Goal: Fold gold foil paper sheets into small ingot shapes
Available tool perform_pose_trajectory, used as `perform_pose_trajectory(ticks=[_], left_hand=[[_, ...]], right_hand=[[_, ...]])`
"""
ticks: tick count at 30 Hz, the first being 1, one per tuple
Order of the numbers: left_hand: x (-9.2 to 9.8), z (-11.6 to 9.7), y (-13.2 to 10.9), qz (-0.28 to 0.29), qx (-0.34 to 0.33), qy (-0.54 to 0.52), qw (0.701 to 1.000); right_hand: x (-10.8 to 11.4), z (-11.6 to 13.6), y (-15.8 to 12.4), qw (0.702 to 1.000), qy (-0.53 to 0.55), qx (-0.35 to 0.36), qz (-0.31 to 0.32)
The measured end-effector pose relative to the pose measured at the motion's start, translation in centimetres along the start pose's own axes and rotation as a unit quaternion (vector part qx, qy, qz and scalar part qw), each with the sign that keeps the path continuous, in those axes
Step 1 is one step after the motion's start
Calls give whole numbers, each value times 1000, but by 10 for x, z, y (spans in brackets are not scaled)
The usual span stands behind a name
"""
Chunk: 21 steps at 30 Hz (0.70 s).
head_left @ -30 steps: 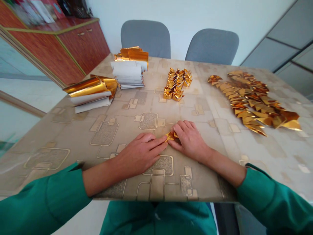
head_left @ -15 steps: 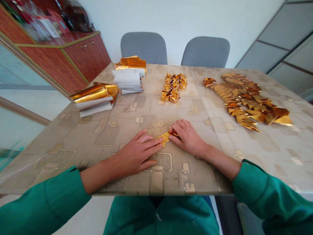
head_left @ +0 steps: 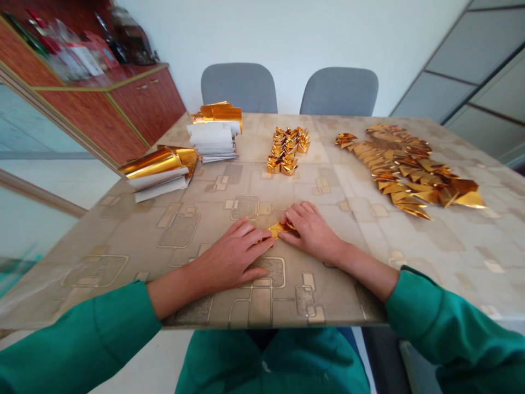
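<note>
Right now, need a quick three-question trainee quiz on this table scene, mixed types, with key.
1. True or false: left hand and right hand both touch the gold foil piece on the table.
2. The folded gold ingots sit: A) beyond the hands, mid-table; B) on a seat; C) in the person's lap.
3. Fill in: the two chairs are ___.
Key: 1 true; 2 A; 3 grey.

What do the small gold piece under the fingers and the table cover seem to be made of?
Gold piece: probably thin foil-faced paper. It is mirror-bright and sharply creased, pressed down by the left hand and right hand. Table cover: looks like glossy vinyl or plastic sheet, beige with printed squares and soft glare, though it could be laminate.
</note>
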<state>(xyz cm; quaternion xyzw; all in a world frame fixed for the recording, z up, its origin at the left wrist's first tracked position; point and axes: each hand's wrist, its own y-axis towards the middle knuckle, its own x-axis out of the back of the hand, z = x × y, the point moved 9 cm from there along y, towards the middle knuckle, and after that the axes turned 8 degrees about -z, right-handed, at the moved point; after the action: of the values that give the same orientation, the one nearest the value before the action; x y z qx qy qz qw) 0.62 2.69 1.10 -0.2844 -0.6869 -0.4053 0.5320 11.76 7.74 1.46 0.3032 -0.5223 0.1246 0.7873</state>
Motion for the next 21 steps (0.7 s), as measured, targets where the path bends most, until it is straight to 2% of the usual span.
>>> perform_pose_trajectory(ticks=[4,7,11,21], left_hand=[[3,0,1,-3,1,3,1000],[3,2,2,-1,5,1,1000],[1,3,0,0,6,-6,1000],[0,6,-6,27,-27,-48,998]], right_hand=[[-2,-1,5,1000,4,-9,-5],[-5,-6,10,998,-31,-49,-16],[-6,-13,12,995,-18,-89,-28],[-10,-15,16,993,-56,-101,19]])
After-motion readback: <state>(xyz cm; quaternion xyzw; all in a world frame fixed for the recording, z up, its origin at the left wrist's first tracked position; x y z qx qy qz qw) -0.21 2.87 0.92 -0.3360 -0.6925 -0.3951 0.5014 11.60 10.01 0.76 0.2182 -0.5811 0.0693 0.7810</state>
